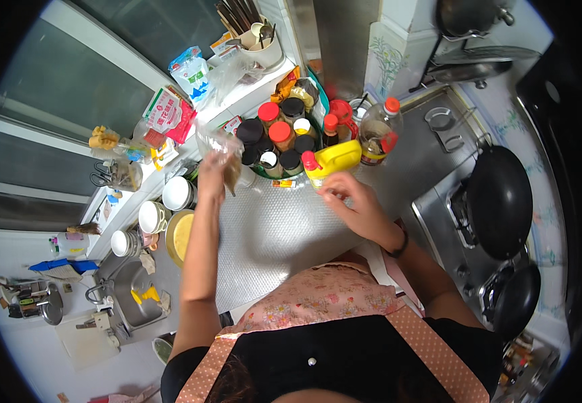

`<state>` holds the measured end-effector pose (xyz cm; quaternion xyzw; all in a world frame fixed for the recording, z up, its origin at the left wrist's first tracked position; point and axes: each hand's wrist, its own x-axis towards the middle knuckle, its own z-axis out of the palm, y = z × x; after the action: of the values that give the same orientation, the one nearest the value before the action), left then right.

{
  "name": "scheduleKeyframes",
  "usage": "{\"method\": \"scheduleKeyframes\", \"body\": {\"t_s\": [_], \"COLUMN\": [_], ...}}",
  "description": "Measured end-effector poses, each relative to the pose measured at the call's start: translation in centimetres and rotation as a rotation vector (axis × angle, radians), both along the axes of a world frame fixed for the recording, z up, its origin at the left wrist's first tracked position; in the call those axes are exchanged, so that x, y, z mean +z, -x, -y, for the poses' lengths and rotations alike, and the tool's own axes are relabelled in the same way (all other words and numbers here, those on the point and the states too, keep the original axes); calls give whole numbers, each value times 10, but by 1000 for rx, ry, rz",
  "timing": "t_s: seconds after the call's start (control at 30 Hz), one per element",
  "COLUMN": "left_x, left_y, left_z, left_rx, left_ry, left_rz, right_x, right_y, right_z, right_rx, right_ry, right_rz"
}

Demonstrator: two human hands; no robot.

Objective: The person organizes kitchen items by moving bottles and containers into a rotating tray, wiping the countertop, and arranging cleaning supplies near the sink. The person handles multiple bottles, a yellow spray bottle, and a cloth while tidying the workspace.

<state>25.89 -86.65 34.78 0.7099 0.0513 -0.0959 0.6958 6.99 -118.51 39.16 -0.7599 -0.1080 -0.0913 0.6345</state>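
Note:
My left hand [212,176] grips a clear plastic bag [230,169] with brownish contents, left of the group of spice jars. My right hand [349,204] is loosely curled with nothing seen in it, just below a yellow plastic jug [339,158] with a red cap; whether they touch is unclear. Spice jars with red [281,132], black and white lids stand together in a round green tray [295,175]. A small yellow-and-orange packet [284,184] lies at its near edge. To the right are a small red-capped bottle [330,132] and a large red-capped plastic bottle [374,131].
Stacked white bowls [177,193] and a yellow-toned round pan [179,239] stand left. Beyond them is a steel sink [132,292]. A gas stove [447,226] with a black wok [500,201] is right. The windowsill [225,101] holds food packets, a utensil holder [263,48] and scissors in a jar [124,175].

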Motion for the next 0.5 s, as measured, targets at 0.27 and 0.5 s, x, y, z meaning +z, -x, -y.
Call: {"method": "scheduleKeyframes", "body": {"t_s": [0.27, 0.5], "left_x": [25, 26], "left_y": [-160, -206], "left_z": [47, 70], "left_rx": [-279, -524], "left_ry": [-345, -350], "left_rz": [32, 106], "right_x": [-28, -14], "right_y": [4, -5], "right_z": [69, 84], "right_rx": [-10, -61], "right_ry": [-77, -78], "right_rz": [-200, -225]}}
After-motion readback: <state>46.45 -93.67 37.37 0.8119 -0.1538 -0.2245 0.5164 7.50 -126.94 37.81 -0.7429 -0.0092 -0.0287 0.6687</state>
